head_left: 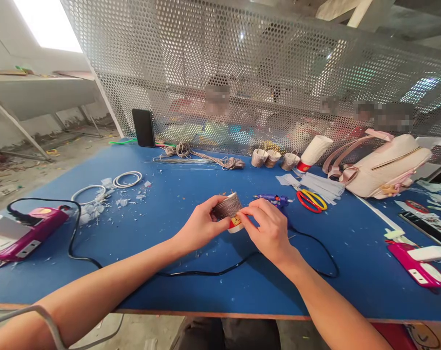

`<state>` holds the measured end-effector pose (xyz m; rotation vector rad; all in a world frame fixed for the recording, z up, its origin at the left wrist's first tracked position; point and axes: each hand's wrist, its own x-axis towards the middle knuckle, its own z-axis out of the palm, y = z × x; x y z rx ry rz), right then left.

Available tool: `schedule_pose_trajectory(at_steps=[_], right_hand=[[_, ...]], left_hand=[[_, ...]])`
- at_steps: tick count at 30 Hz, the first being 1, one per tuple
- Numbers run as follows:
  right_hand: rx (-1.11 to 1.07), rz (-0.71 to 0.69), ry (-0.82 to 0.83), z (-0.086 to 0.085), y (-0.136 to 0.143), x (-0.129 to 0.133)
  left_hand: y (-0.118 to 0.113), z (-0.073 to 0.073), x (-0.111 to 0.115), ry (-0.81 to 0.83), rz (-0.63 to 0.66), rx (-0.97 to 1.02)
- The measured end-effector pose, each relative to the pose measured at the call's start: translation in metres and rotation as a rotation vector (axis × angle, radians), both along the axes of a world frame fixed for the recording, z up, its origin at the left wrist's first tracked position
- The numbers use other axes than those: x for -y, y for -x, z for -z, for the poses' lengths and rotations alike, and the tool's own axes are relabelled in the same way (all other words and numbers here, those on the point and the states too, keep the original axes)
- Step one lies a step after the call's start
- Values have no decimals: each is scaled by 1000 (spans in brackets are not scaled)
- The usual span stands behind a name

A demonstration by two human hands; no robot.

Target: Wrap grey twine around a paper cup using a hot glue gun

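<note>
My left hand is wrapped around a small paper cup held above the blue table. Grey-brown cord winds around most of the cup; a red and yellow printed band shows near its lower end. My right hand pinches at the cup's right side, by the edge of the wound cord. Whether a cord end lies between those fingertips is too small to tell. Just behind my right hand lies a blue glue gun, partly hidden, with a black cable.
Scissors with red and yellow handles lie by clear glue sticks. Farther back are cord-wrapped cups, a cup stack, cord bundles, a phone and a pink bag. Magenta power strips sit at both sides.
</note>
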<state>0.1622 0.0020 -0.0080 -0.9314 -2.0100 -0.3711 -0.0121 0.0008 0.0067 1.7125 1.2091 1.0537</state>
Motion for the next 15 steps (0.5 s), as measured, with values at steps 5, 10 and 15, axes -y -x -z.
schedule_pose_trajectory(at_steps=[5,10,15], right_hand=[[-10,-16,0,0,1,1],[-19,-10,-1,0,2,2],[-26,-2,-13,0,2,2]], left_hand=[[0,0,1,1,-31,65],[0,-1,1,-1,-16,62],[1,-2,2,-2,11,46]])
